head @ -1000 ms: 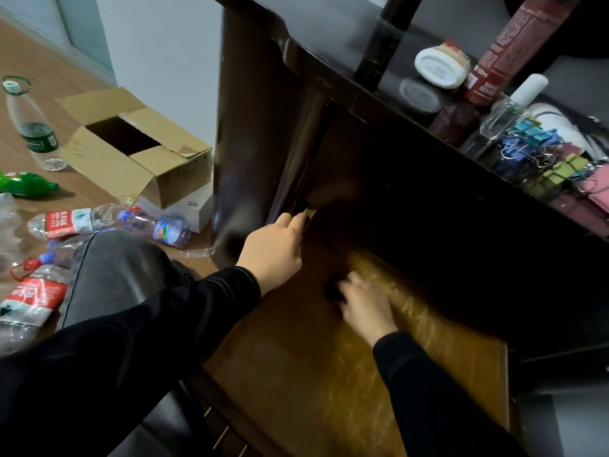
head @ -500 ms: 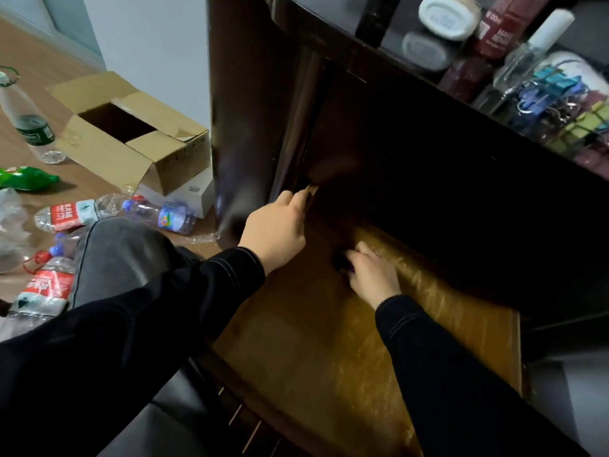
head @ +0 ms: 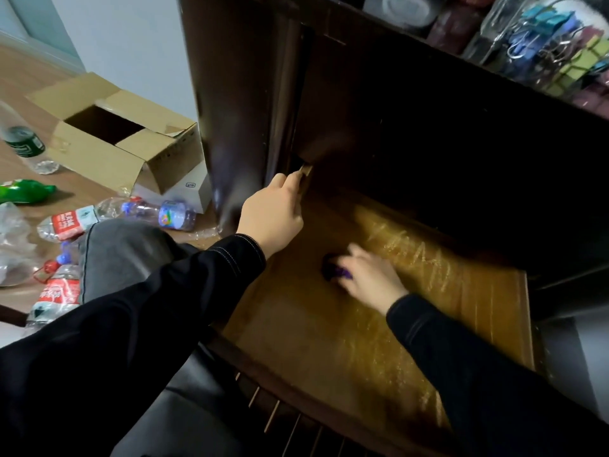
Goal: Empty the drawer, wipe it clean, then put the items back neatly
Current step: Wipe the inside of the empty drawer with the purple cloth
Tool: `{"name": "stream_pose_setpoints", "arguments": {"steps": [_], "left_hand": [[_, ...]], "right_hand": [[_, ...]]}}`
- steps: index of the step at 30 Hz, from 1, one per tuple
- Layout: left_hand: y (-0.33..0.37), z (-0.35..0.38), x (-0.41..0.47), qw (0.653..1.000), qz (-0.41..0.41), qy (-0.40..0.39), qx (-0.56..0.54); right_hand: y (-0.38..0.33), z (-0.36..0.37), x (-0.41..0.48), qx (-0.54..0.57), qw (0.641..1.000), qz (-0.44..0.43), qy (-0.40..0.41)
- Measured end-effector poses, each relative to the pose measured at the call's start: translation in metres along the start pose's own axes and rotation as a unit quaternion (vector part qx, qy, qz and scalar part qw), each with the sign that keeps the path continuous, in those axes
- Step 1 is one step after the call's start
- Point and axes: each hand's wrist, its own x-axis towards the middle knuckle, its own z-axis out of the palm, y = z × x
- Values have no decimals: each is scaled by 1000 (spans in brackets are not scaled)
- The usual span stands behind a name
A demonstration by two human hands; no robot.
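The pulled-out wooden drawer (head: 487, 311) has a glossy amber floor with pale streaks, and nothing lies in it but a dark purple wad of cloth (head: 333, 271), near the middle of that floor. The right hand (head: 372, 281) presses on the cloth, fingers curled over it. The left hand (head: 272, 215) has its fingers closed on the drawer's far left corner. On the dark desk (head: 428, 37) above, clear jars hold coloured binder clips (head: 557, 34). An open brown cardboard box (head: 131, 150) sits on the floor among crushed red-labelled plastic bottles (head: 66, 222); the label writing is unreadable.
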Motion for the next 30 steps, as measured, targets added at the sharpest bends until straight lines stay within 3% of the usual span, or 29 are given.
{"name": "stream_pose_setpoints", "arguments": {"steps": [2,5,8,14,17,21,23,26,30], "left_hand": [[1,0,0,1000,2,-1,0],[2,-1,1,1000,2,-2,3],[4,-4,-1,1000,4,-4,3],[3,-2,-1,1000,12,9,-2],[0,1,0,1000,13,19,6],[-3,6,1,999,20,35,9],[-4,8,1,999,25,38,16],[-3,8,0,997,42,42,44],[-1,6,-2,993,74,50,82]], "right_hand": [[4,1,19,-2,999,35,-2],[-2,2,13,-4,1000,16,6],[-17,4,-26,27,998,-50,-16],[-43,5,-92,64,967,-199,-145],[-33,1,-62,52,977,-170,-118],[-14,-6,-8,43,997,-54,-39],[-15,-6,-3,28,998,-49,-34],[-26,-1,-31,59,988,-130,-52],[-39,5,-74,67,951,-274,-129]]}}
